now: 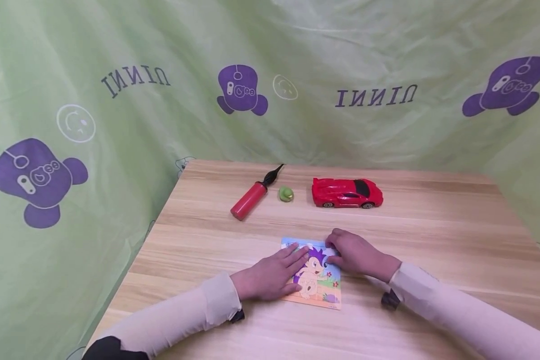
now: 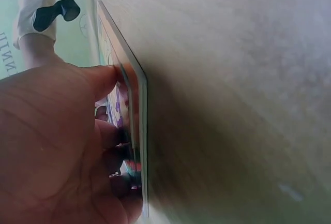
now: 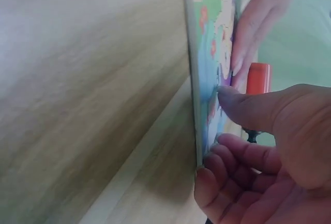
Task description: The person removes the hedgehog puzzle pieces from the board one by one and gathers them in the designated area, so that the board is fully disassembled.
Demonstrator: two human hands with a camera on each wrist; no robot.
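A square picture puzzle (image 1: 317, 280) with a purple-haired hedgehog lies flat on the wooden table. My left hand (image 1: 270, 274) rests across its left side, fingers spread over the picture; the left wrist view shows this hand (image 2: 57, 136) with thumb and fingertips touching the puzzle's face (image 2: 120, 100). At the upper right corner, my right hand (image 1: 360, 254) has its fingers curled about the edge. Its thumb (image 3: 245, 105) touches the puzzle's face in the right wrist view. The palms hide part of the picture.
Beyond the puzzle lie a red hand pump (image 1: 249, 200) with a black nozzle, a small green toy duck (image 1: 286, 194) and a red toy car (image 1: 347, 193). A green curtain (image 1: 306, 130) with purple prints hangs behind the wooden table (image 1: 198, 240).
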